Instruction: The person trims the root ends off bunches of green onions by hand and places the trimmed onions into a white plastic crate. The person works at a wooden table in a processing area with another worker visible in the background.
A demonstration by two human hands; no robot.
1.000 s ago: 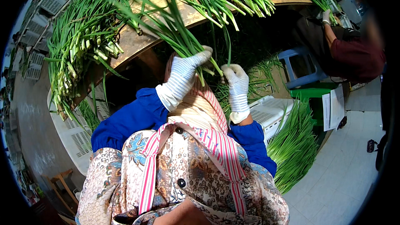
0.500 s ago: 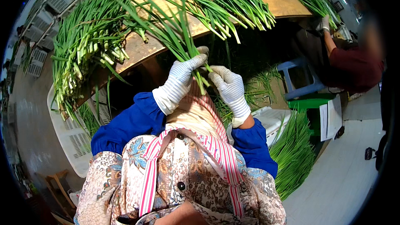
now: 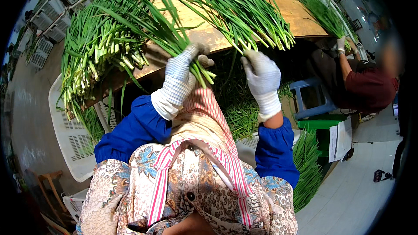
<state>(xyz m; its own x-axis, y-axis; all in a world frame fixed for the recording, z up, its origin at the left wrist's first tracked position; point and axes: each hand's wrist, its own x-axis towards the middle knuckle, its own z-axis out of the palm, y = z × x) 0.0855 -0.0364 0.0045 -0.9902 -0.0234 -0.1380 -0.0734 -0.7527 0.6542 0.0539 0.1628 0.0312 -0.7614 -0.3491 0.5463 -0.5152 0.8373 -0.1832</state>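
Observation:
My left hand [image 3: 176, 80], in a white striped glove, is closed round a small bunch of garlic chives [image 3: 163, 32]. Their pale stem ends poke out below the fingers, and the long green leaves fan up and to the left. My right hand [image 3: 263, 76], gloved the same way, reaches the near edge of a loose pile of garlic chives [image 3: 248, 13] on the wooden table [image 3: 311, 26]. Its fingertips are pinched at the stem ends there. A larger heap of garlic chives [image 3: 102, 39] lies at the table's left end, stems hanging over the edge.
A white plastic crate [image 3: 72, 148] stands at the left below the table. On the right are a blue stool [image 3: 311, 98], a green bin [image 3: 315, 122] and more long greens [image 3: 307, 169]. A co-worker [image 3: 372, 85] handles greens at the far right.
My right hand has left the stems at my left hand and moved up and right to the pile. My left hand, with its bunch, has shifted slightly left.

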